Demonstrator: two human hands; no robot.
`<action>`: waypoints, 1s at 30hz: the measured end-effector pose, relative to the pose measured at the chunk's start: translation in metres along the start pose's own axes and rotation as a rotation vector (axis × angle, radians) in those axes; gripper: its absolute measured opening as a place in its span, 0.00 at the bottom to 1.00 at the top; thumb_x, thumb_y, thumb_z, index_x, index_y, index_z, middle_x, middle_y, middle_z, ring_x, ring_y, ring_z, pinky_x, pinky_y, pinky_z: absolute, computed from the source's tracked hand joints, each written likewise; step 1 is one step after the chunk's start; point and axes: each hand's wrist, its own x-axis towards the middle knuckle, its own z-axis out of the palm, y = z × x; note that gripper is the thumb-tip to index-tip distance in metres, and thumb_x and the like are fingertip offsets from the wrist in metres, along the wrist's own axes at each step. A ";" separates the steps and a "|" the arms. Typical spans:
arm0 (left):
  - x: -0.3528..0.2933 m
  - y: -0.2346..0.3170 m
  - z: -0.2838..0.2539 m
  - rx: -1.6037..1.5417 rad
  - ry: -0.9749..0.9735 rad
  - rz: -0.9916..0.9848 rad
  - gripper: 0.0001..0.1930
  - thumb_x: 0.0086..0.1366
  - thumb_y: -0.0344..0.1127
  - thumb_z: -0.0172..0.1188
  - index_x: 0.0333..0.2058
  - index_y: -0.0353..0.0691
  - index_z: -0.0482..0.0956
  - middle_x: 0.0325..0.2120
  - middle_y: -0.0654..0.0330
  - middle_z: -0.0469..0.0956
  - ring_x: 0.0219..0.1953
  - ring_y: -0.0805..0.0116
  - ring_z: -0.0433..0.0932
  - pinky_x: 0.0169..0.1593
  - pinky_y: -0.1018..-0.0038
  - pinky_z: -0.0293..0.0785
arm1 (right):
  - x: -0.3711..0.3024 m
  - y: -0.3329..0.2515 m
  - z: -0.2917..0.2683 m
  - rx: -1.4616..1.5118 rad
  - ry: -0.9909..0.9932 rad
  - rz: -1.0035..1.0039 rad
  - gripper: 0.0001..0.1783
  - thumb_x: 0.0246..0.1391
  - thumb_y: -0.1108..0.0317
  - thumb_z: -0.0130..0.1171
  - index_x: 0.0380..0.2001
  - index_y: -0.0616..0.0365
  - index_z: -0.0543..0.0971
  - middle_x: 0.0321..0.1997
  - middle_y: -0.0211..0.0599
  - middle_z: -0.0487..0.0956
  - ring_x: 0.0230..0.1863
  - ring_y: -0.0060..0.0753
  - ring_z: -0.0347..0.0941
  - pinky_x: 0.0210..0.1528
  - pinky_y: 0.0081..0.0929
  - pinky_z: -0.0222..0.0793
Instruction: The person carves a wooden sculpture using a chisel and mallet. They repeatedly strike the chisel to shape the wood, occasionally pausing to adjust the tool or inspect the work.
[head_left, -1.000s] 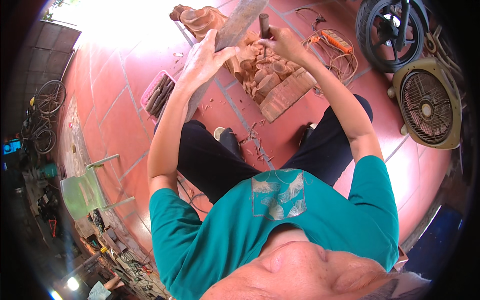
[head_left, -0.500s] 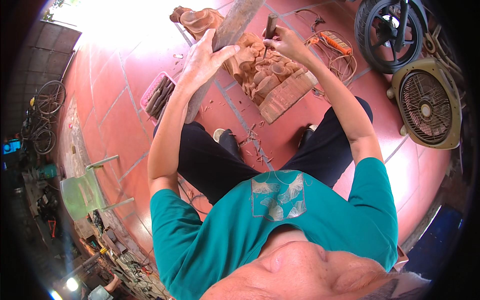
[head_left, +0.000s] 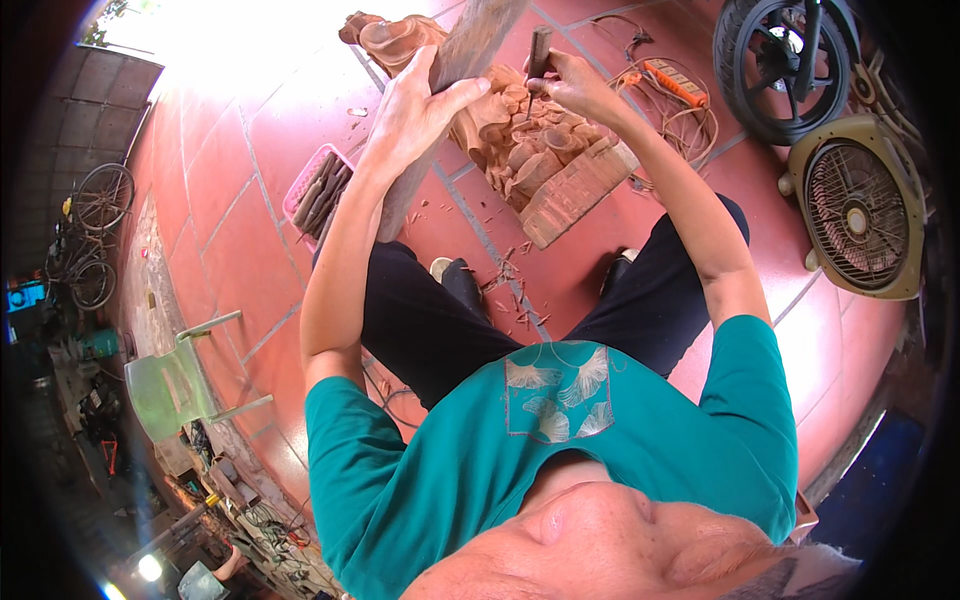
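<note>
Between my knees and beyond them lies a reddish-brown wood carving [head_left: 545, 150], deeply cut with rounded forms, its near end a plain block. My right hand [head_left: 578, 88] grips a chisel [head_left: 540, 52] by its wooden handle, with the thin blade pointing down at the carving. My left hand [head_left: 412, 115] is closed on a long, thick grey-brown length of wood [head_left: 480, 40] that slants along the carving's left side. The thumb lies across the wood; the other fingers are partly hidden.
Left of my knee sits a pink basket [head_left: 300, 185] of carving tools. Shavings [head_left: 515, 290] litter the tiled floor. An orange power strip [head_left: 677, 84] with coiled cords, a motorbike wheel [head_left: 783, 70] and a box fan [head_left: 857, 215] stand right. A green chair [head_left: 170, 390] is at left.
My left hand has shifted slightly up and right along with the length of wood. The chisel stays over the carving, its blade showing more plainly. The whole view has shifted a little.
</note>
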 end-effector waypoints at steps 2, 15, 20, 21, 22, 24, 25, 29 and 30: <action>0.007 -0.001 0.002 -0.001 0.040 0.059 0.31 0.63 0.54 0.65 0.48 0.28 0.71 0.39 0.44 0.81 0.44 0.55 0.80 0.50 0.63 0.73 | -0.003 -0.007 0.003 -0.015 0.009 -0.004 0.11 0.61 0.73 0.60 0.46 0.65 0.76 0.40 0.37 0.81 0.43 0.29 0.79 0.44 0.30 0.77; 0.041 -0.002 0.005 0.115 -0.156 -0.042 0.37 0.59 0.57 0.66 0.52 0.26 0.71 0.38 0.41 0.81 0.43 0.51 0.82 0.49 0.60 0.75 | 0.001 0.004 0.008 -0.006 0.086 -0.184 0.13 0.55 0.69 0.65 0.41 0.65 0.78 0.36 0.52 0.83 0.39 0.52 0.81 0.44 0.42 0.74; 0.044 -0.009 0.015 0.352 -0.103 -0.013 0.38 0.59 0.57 0.65 0.53 0.25 0.70 0.40 0.38 0.81 0.45 0.49 0.81 0.50 0.59 0.74 | -0.002 -0.003 0.010 0.006 0.101 -0.138 0.13 0.54 0.67 0.66 0.40 0.64 0.79 0.35 0.51 0.83 0.37 0.53 0.81 0.42 0.42 0.73; 0.044 -0.012 0.014 0.331 -0.119 0.003 0.38 0.59 0.57 0.65 0.52 0.25 0.70 0.40 0.38 0.80 0.45 0.49 0.81 0.50 0.59 0.73 | 0.000 0.002 0.011 -0.019 0.117 -0.154 0.14 0.54 0.66 0.66 0.40 0.64 0.79 0.34 0.51 0.83 0.37 0.52 0.81 0.42 0.41 0.73; 0.044 -0.010 0.015 0.304 -0.139 0.018 0.38 0.59 0.57 0.64 0.52 0.25 0.70 0.40 0.38 0.80 0.45 0.49 0.81 0.51 0.59 0.73 | 0.000 0.005 0.010 -0.045 0.133 -0.163 0.14 0.53 0.65 0.67 0.39 0.64 0.79 0.34 0.51 0.83 0.37 0.52 0.81 0.42 0.41 0.73; 0.042 -0.004 0.016 0.272 -0.161 -0.024 0.36 0.59 0.55 0.65 0.51 0.26 0.71 0.39 0.41 0.80 0.44 0.52 0.81 0.51 0.62 0.73 | 0.001 0.010 0.006 -0.093 0.150 -0.138 0.15 0.52 0.64 0.68 0.38 0.64 0.80 0.33 0.50 0.83 0.36 0.50 0.81 0.40 0.40 0.74; 0.039 -0.004 0.018 0.230 -0.154 -0.024 0.35 0.59 0.55 0.66 0.51 0.26 0.71 0.38 0.42 0.81 0.44 0.54 0.80 0.51 0.62 0.73 | 0.001 0.011 0.006 -0.115 0.155 -0.128 0.15 0.52 0.63 0.68 0.37 0.64 0.80 0.32 0.49 0.83 0.35 0.49 0.81 0.39 0.40 0.74; 0.033 0.000 0.020 0.121 -0.116 -0.050 0.33 0.59 0.53 0.67 0.51 0.29 0.73 0.38 0.46 0.81 0.44 0.58 0.80 0.50 0.64 0.74 | 0.006 0.023 0.001 -0.033 0.211 -0.033 0.14 0.53 0.65 0.67 0.38 0.64 0.79 0.32 0.45 0.82 0.34 0.40 0.81 0.37 0.36 0.75; 0.032 0.002 0.019 0.109 -0.105 -0.063 0.33 0.59 0.53 0.68 0.51 0.29 0.73 0.38 0.46 0.81 0.44 0.59 0.80 0.50 0.65 0.74 | 0.007 0.026 0.000 0.007 0.172 0.011 0.14 0.55 0.68 0.66 0.41 0.65 0.77 0.34 0.43 0.82 0.35 0.35 0.81 0.38 0.32 0.77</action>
